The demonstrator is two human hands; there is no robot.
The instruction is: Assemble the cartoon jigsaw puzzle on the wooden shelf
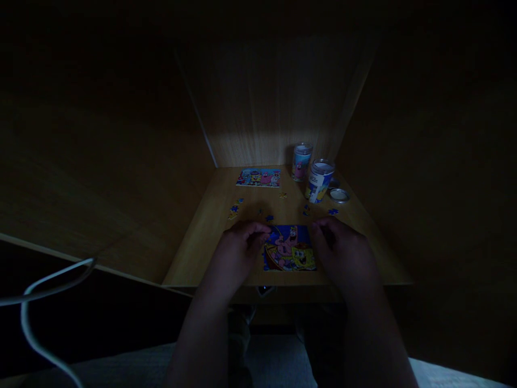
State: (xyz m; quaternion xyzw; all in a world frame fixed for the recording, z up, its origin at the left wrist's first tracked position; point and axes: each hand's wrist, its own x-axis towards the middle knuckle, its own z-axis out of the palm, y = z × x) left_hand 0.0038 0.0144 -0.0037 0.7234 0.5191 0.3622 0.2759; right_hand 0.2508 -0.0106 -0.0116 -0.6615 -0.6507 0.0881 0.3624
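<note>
A small cartoon jigsaw puzzle (290, 249) lies near the front edge of a wooden desk (202, 253). My left hand (238, 250) rests at its left edge with fingers curled, fingertips pinched at the puzzle's upper left corner. My right hand (343, 250) lies on the puzzle's right edge, fingers curled down onto it. The scene is dark, so what the fingers hold, if anything, stays unclear. Several loose blue and yellow puzzle pieces (234, 210) lie scattered behind the hands.
A second finished puzzle (258, 177) lies at the back. Two printed tins (319, 181) stand at the back right, with a round lid (339, 195) beside them. Wooden side panels wall in the desk. A white cable (36, 302) hangs at the left.
</note>
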